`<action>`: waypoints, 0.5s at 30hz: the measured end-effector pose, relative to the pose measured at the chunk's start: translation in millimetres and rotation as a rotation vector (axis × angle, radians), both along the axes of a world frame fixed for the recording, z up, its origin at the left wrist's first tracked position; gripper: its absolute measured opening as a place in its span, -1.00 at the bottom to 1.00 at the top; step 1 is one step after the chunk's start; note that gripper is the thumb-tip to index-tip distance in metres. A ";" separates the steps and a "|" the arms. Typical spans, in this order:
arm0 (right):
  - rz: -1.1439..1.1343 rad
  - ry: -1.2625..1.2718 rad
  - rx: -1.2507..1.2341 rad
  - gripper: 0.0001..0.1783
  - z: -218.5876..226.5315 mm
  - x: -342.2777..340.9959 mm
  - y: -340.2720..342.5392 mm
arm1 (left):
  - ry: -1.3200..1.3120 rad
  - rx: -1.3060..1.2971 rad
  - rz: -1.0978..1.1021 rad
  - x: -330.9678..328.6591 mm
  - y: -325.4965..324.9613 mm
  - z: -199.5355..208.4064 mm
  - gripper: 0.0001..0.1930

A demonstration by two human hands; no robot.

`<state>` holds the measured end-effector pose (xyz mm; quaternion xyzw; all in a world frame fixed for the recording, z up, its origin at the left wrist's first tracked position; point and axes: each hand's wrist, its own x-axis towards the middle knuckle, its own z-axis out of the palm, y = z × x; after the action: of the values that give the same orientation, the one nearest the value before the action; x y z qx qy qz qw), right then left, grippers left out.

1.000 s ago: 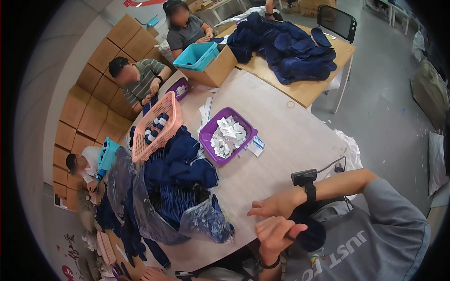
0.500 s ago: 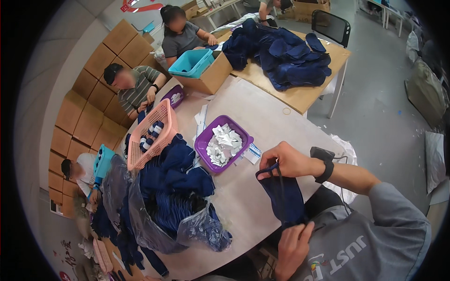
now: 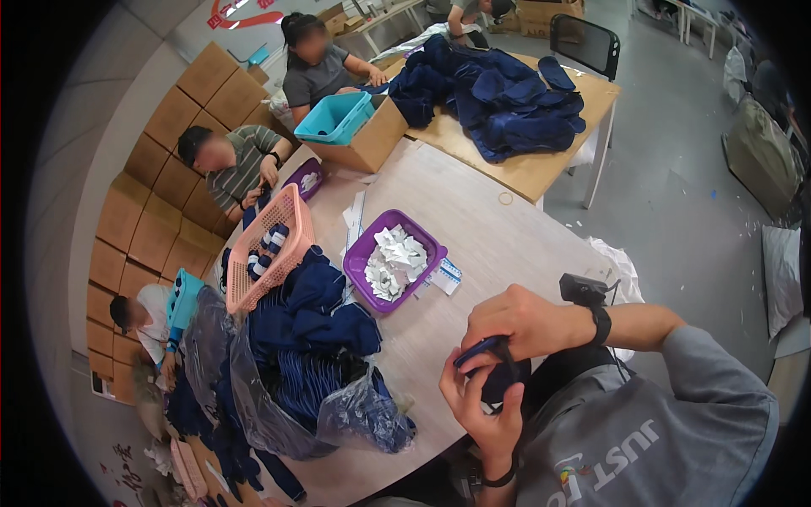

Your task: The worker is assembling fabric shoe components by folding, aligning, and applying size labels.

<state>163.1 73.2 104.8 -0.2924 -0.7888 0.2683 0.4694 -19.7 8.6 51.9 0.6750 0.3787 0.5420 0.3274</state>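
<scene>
Both hands meet in front of my torso around a dark navy fabric piece (image 3: 500,382) with a narrow black strap, now folded or rolled up compactly. My right hand (image 3: 525,323) comes from the right and grips its upper end, fingers curled over it. From below, my left hand (image 3: 490,427) wraps round it, fingers on one side and thumb on the other. Part of the piece is hidden by the fingers. Nearest to the hands on the table is a purple basin (image 3: 355,269) holding small white paper scraps (image 3: 397,258).
Left of the basin, navy pieces (image 3: 296,384) fill an open clear plastic bag (image 3: 245,397). A pink basket (image 3: 297,228) holds banded navy rolls (image 3: 269,245). Beyond are a blue bin (image 3: 338,118), a cardboard box (image 3: 372,139) and a navy pile (image 3: 498,110). Several co-workers sit around.
The navy piece hung stretched between my hands and is now gathered into a compact fold. My left hand has risen to meet my right, which has lowered slightly. The view has shifted a little.
</scene>
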 end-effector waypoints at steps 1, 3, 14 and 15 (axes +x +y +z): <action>-0.003 0.000 0.002 -0.75 0.4 -1.7 -1.6 | 0.000 0.002 -0.003 0.7 1.3 -2.8 -0.48; -0.006 -0.001 0.027 -0.69 1.1 -5.0 -3.5 | -0.016 0.010 0.013 1.0 1.9 -6.0 -0.41; -0.097 -0.120 0.273 -0.68 -10.5 -15.2 -1.2 | -0.197 -0.266 -0.203 -11.0 12.8 -5.4 -0.76; -0.113 -0.137 0.275 -0.70 -10.6 -15.3 -1.0 | -0.206 -0.300 -0.219 -9.0 12.4 -4.9 -0.77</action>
<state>147.8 72.2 94.2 -0.2868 -0.8306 0.1103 0.4644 -28.7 21.0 47.0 0.5970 0.3440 0.5067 0.5182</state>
